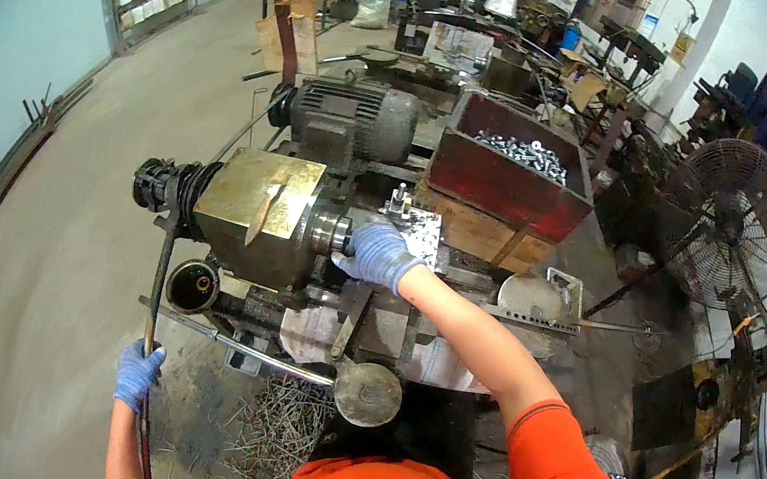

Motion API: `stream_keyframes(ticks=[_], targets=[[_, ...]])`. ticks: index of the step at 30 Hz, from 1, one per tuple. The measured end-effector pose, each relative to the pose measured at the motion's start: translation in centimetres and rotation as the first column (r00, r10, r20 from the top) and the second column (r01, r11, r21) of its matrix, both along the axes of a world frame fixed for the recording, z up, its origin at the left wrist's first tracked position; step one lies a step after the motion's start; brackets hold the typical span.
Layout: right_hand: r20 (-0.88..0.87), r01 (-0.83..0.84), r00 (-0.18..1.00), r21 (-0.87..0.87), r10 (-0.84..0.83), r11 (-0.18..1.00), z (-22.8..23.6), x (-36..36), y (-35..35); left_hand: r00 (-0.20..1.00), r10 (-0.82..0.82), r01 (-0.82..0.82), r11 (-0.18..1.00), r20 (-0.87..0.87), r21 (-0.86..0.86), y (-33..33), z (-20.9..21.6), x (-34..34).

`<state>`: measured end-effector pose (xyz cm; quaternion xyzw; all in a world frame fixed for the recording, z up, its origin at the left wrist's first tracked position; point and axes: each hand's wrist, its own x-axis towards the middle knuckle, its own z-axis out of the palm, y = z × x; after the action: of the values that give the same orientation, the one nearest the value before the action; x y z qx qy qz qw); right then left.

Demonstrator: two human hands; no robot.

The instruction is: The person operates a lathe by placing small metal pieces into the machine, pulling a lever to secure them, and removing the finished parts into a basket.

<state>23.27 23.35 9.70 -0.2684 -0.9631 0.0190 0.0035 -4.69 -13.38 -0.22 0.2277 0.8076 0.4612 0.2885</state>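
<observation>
My left hand, in a blue-grey striped glove, is wrapped round a long dark lever bar that runs up to the pulley end of the machine. My right hand, gloved alike, is closed at the round metal spindle chuck on the right side of the headstock. Whatever its fingers hold is hidden by the hand. A wooden-handled tool lies on the headstock's brassy top plate. Just beyond my right hand stands a small metal fixture.
A grey electric motor sits behind the headstock. A dark red bin of small metal parts stands to the right. A round plate on a bar is near my body, above scattered metal rods. A large fan stands farther right.
</observation>
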Motion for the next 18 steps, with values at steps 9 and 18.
stream_keyframes(ticks=[9, 18], targets=[[-0.394, 0.188, 0.917, 0.272, -0.069, 0.944, 7.4, 11.5, 3.2, 1.0, -0.019, 0.018, 0.991, 0.002, 0.132, 0.5, -1.8, -1.7], [-0.62, 0.305, 0.776, 0.216, -0.111, 0.928, 4.8, 16.5, 2.8, 0.987, -0.159, 0.155, 0.975, 0.018, 0.16, 2.0, -1.6, -3.2]])
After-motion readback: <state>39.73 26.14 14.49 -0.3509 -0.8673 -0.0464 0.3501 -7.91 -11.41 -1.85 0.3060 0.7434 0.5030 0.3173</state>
